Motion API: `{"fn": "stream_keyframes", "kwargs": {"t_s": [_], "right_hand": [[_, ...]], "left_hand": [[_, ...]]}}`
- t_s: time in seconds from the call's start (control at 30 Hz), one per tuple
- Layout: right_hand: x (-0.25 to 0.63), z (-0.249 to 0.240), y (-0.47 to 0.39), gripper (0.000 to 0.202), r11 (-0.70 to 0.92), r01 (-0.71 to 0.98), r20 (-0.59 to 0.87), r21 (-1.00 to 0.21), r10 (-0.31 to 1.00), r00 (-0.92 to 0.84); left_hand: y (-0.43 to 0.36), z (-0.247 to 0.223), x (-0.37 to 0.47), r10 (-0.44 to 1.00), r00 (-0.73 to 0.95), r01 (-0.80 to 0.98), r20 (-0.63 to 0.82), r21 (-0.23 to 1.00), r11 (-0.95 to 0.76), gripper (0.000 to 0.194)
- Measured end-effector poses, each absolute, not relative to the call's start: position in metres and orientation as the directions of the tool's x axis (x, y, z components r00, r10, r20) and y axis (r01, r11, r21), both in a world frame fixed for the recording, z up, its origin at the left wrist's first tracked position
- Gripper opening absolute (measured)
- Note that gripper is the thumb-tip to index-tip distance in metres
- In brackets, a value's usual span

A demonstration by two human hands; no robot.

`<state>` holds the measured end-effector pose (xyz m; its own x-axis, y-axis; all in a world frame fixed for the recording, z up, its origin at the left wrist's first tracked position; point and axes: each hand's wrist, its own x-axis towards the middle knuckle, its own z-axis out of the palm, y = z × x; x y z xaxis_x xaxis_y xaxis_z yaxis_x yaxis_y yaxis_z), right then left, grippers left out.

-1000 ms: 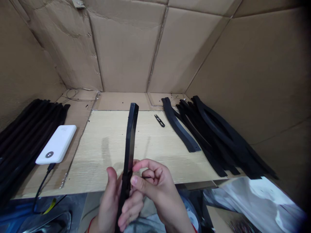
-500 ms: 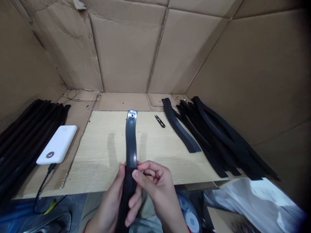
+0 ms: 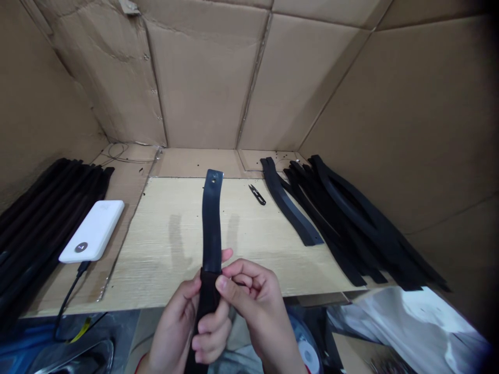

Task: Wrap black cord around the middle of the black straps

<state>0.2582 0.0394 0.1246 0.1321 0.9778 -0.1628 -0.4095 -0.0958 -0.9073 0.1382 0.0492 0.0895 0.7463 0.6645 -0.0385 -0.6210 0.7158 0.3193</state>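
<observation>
A curved dark strip [image 3: 212, 223] with a small hole near its far end stands up in front of me. Its lower part sits inside a black fabric sleeve [image 3: 208, 291]. My left hand [image 3: 195, 317] is wrapped round the sleeve from the left and below, fingers curled over its front. At the sleeve's upper right edge, my right hand [image 3: 249, 293] pinches the fabric between thumb and forefinger. Small black thread snips [image 3: 257, 195] lie on the board beyond. To their right rests another bare dark strip [image 3: 290, 202].
Black sleeve-like strips [image 3: 50, 208] are stacked at the left, beside a white power bank [image 3: 92, 231] with a cable. A pile of black strips [image 3: 343, 223] lies at the right. Cardboard walls [image 3: 206, 78] enclose the pale board [image 3: 156, 259] at the back and sides.
The held strip has turned slightly, and its bright shine is gone. My left fingers have closed further round the sleeve; my right hand keeps its pinch at nearly the same place.
</observation>
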Motion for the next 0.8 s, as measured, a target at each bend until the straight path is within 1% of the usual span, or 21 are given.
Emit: {"fn": "stream_keyframes", "kwargs": {"t_s": [0.13,0.23,0.33,0.43,0.5,0.6,0.73,0.8], "right_hand": [[0.258,0.126,0.039,0.024,-0.101,-0.441,-0.164,-0.892,0.981,0.106],[0.259,0.124,0.037,0.02,-0.116,-0.442,-0.166,-0.889,0.983,0.077],[0.261,0.119,0.035,0.018,-0.103,-0.461,-0.136,-0.882,0.99,0.038],[0.262,0.117,0.035,0.02,-0.118,-0.489,-0.14,-0.864,0.99,0.01],[0.262,0.116,0.035,0.024,-0.15,-0.521,-0.176,-0.84,0.984,0.0],[0.26,0.115,0.037,0.027,-0.162,-0.548,-0.206,-0.821,0.978,0.019],[0.257,0.11,0.036,0.022,-0.08,-0.519,-0.144,-0.851,0.986,0.084],[0.256,0.106,0.035,0.019,-0.047,-0.52,-0.132,-0.853,0.983,0.127]], "left_hand": [[0.049,0.088,0.136,0.641,0.767,-0.612,-0.01,0.287,0.737,0.046],[0.048,0.092,0.135,0.661,0.75,-0.64,-0.005,0.246,0.728,0.045],[0.046,0.098,0.135,0.676,0.737,-0.655,-0.024,0.22,0.723,0.046],[0.044,0.101,0.135,0.655,0.755,-0.638,-0.016,0.21,0.741,0.049],[0.044,0.1,0.135,0.635,0.772,-0.621,-0.004,0.209,0.756,0.049],[0.046,0.096,0.134,0.596,0.803,-0.584,0.016,0.222,0.781,0.05],[0.048,0.093,0.135,0.579,0.81,-0.582,0.086,0.237,0.778,0.046],[0.049,0.093,0.136,0.578,0.811,-0.58,0.094,0.263,0.771,0.045]]}}
